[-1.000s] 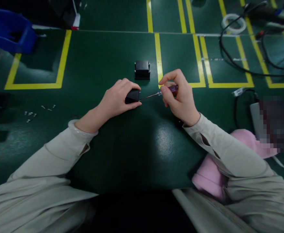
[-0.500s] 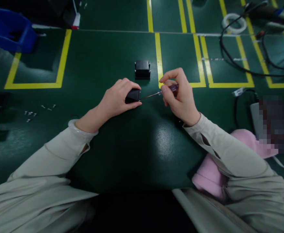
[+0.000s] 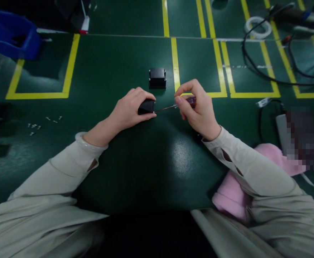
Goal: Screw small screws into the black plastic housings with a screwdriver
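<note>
My left hand (image 3: 130, 109) is closed round a small black block (image 3: 146, 106) that rests on the green mat (image 3: 135, 161). My right hand (image 3: 197, 109) pinches a screwdriver (image 3: 185, 103) with a dark red handle between thumb and fingers. Its thin metal shaft points left and its tip meets the right side of the block. A second small black block (image 3: 157, 77) stands alone on the mat just beyond both hands.
Several small screws (image 3: 34, 126) lie scattered at the left. A blue bin (image 3: 10, 34) sits at the far left corner. Black cables (image 3: 269, 71) and a roll of tape (image 3: 257, 25) lie at the far right. A pink cloth (image 3: 242, 193) hangs at the near right edge.
My right hand's fingers have shifted slightly on the screwdriver handle, and the hand sits a little closer to the block. The left hand and both blocks stay where they were.
</note>
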{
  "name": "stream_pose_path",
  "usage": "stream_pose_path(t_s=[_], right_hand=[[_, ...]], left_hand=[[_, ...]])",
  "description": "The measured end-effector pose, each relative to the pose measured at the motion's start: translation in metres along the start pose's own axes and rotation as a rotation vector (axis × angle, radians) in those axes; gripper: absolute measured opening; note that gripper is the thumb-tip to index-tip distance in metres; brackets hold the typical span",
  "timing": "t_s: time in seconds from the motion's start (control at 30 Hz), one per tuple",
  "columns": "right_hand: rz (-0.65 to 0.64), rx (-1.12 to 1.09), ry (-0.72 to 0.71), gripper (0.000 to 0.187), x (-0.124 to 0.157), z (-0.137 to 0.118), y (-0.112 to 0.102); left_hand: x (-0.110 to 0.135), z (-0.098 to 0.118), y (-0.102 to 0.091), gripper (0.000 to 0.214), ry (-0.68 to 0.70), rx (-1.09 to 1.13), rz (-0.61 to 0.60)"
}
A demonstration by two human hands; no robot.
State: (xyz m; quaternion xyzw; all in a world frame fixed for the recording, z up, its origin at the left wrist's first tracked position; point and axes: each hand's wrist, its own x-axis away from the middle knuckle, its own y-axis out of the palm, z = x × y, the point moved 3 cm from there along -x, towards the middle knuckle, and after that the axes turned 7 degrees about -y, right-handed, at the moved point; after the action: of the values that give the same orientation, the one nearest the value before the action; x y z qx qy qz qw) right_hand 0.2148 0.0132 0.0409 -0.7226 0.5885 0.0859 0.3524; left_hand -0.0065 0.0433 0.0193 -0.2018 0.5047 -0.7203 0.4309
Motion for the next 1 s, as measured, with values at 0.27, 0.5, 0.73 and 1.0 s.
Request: stream_pose_path(t_s=[0.27, 0.5, 0.73, 1.0], right_hand=[[-0.003, 0.067, -0.042, 0.020, -0.005, -0.010, -0.008], [-0.007, 0.186, -0.062, 0.015, -0.008, -0.024, -0.010], [-0.075, 0.328, -0.094, 0.013, -0.005, -0.032, -0.007], [-0.118, 0.355, -0.114, 0.014, -0.003, -0.039, -0.005]], left_hand=[[-0.001, 0.004, 0.006, 0.041, 0.014, 0.104, -0.050], [0.000, 0.008, 0.008, 0.042, 0.077, 0.137, -0.090], [0.002, 0.010, 0.001, 0.046, 0.094, -0.032, -0.007], [0.005, 0.020, -0.008, 0.052, 0.092, -0.238, 0.007]])
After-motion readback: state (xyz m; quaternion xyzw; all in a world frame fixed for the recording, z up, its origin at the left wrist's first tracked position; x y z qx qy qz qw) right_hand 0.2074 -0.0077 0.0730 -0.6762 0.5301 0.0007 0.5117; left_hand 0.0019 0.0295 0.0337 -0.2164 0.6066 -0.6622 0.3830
